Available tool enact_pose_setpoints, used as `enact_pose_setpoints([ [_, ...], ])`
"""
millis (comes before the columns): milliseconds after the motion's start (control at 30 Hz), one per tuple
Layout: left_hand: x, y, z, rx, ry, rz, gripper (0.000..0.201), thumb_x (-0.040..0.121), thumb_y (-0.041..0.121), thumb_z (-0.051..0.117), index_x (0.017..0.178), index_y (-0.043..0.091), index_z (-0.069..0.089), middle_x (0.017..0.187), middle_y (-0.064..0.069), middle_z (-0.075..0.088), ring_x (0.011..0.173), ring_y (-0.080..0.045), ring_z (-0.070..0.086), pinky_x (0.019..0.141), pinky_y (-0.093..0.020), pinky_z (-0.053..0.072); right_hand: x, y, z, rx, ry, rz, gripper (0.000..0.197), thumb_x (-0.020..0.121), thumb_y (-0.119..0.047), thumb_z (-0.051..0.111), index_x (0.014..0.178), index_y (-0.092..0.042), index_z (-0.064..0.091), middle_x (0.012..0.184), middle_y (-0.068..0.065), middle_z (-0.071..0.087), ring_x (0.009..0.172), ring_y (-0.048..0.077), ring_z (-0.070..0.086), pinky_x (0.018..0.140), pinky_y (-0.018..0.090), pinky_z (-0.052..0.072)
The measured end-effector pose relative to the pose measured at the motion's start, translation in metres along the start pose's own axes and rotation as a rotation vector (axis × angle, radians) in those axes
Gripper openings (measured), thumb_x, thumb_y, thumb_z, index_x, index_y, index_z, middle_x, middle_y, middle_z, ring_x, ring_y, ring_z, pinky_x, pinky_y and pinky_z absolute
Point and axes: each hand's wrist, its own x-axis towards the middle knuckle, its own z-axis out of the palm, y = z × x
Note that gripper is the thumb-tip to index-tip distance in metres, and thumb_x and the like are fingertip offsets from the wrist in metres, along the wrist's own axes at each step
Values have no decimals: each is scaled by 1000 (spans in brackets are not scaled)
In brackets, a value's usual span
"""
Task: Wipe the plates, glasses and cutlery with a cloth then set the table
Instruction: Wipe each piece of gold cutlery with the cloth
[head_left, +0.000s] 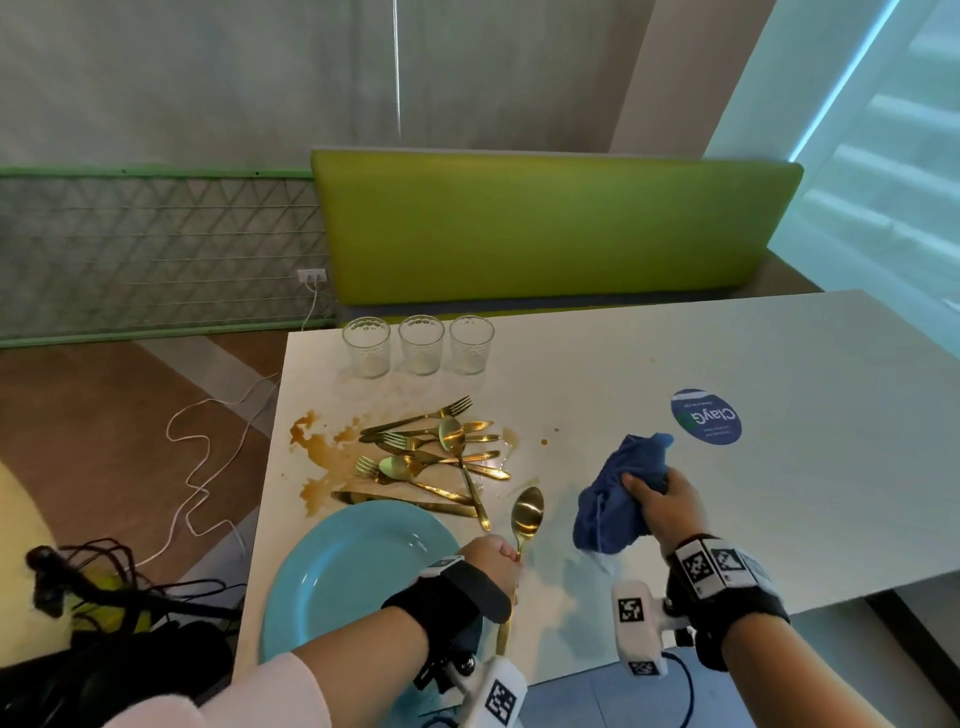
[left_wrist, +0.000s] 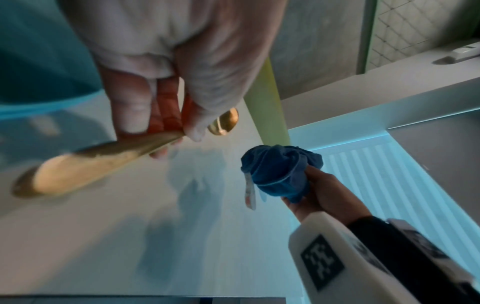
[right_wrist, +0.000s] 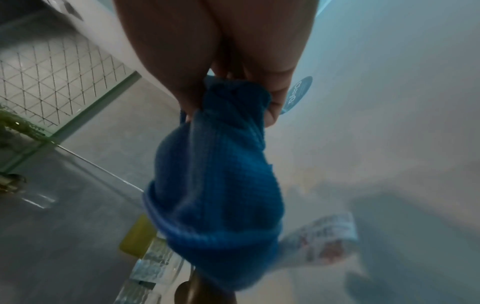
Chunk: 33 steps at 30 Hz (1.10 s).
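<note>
My left hand (head_left: 493, 558) pinches the handle of a gold spoon (head_left: 525, 512), bowl pointing away, just above the white table (head_left: 727, 493). In the left wrist view the fingers (left_wrist: 145, 115) and thumb clamp the spoon's handle (left_wrist: 85, 164). My right hand (head_left: 660, 506) grips a bunched blue cloth (head_left: 618, 499), held a short way right of the spoon and apart from it; the cloth (right_wrist: 215, 185) hangs from the fingers. A light blue plate (head_left: 353, 577) lies at the near left edge. A pile of gold cutlery (head_left: 431, 457) lies beyond it. Three glasses (head_left: 418, 345) stand at the far left.
Brown liquid is spilled (head_left: 322, 452) on the table left of the cutlery pile. A round blue sticker (head_left: 705, 417) sits on the table to the right. A green bench back (head_left: 550, 223) runs behind the table. Cables (head_left: 197, 467) lie on the floor at left.
</note>
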Motion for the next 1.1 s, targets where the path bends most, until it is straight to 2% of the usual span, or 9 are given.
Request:
enact_pose_setpoints([
  [67, 28, -5, 13, 106, -5, -23, 10, 78, 21, 66, 83, 22, 57, 93, -5, 64, 97, -27, 65, 90, -40, 55, 3, 5, -3, 5, -32, 1, 16, 84, -11, 65, 95, -8, 55, 100, 21, 65, 95, 37, 62, 87, 52, 50],
  [267, 18, 29, 34, 258, 12, -1, 37, 87, 34, 60, 115, 10, 62, 117, -8, 67, 110, -25, 63, 99, -33, 49, 13, 7, -16, 25, -108, -6, 14, 82, -4, 66, 78, -13, 57, 86, 13, 62, 84, 28, 59, 83, 44, 49],
  [467, 42, 41, 44, 383, 73, -41, 40, 85, 31, 65, 116, 7, 61, 123, -7, 64, 115, -23, 59, 99, -30, 47, 31, 12, -29, 88, -127, 21, 17, 81, -4, 67, 76, -17, 57, 86, 14, 64, 85, 31, 60, 84, 45, 49],
  [667, 51, 53, 32, 483, 115, -47, 48, 82, 44, 64, 114, 9, 60, 116, -8, 64, 106, -23, 62, 88, -30, 50, 45, 19, -34, 96, -165, 49, 17, 79, -3, 68, 74, -17, 60, 85, 17, 66, 85, 35, 63, 85, 50, 50],
  [767, 57, 63, 1, 483, 228, -56, 41, 79, 39, 67, 108, 11, 60, 107, -5, 65, 99, -23, 63, 85, -31, 53, 51, 18, -35, 141, -185, 56, 15, 80, -1, 66, 74, -14, 61, 82, 14, 65, 83, 31, 60, 83, 47, 49],
  [833, 60, 67, -22, 507, 282, -93, 43, 64, 32, 73, 99, 10, 61, 97, -4, 66, 90, -24, 64, 79, -34, 56, 52, 15, -36, 177, -212, 51, 13, 82, 0, 63, 76, -11, 61, 80, 11, 64, 81, 28, 59, 74, 39, 49],
  [900, 63, 70, -41, 518, 343, -139, 40, 70, 30, 71, 101, 8, 59, 103, -9, 65, 98, -28, 63, 85, -37, 55, 54, 13, -36, 227, -233, 56, 9, 85, 1, 60, 82, -7, 62, 82, 12, 64, 81, 28, 58, 68, 32, 49],
  [967, 69, 68, -54, 493, 384, -186, 40, 84, 33, 62, 112, 5, 57, 117, -14, 62, 110, -31, 60, 94, -41, 51, 55, 13, -35, 291, -255, 82, 8, 87, 0, 57, 87, -5, 63, 89, 15, 65, 85, 29, 59, 72, 34, 49],
  [1100, 73, 63, -57, 525, 326, -244, 63, 69, 27, 77, 122, 4, 51, 124, -13, 57, 117, -31, 56, 96, -38, 49, 55, 15, -35, 388, -298, 138, 12, 91, -4, 52, 90, -7, 63, 89, 13, 66, 85, 29, 61, 74, 36, 50],
])
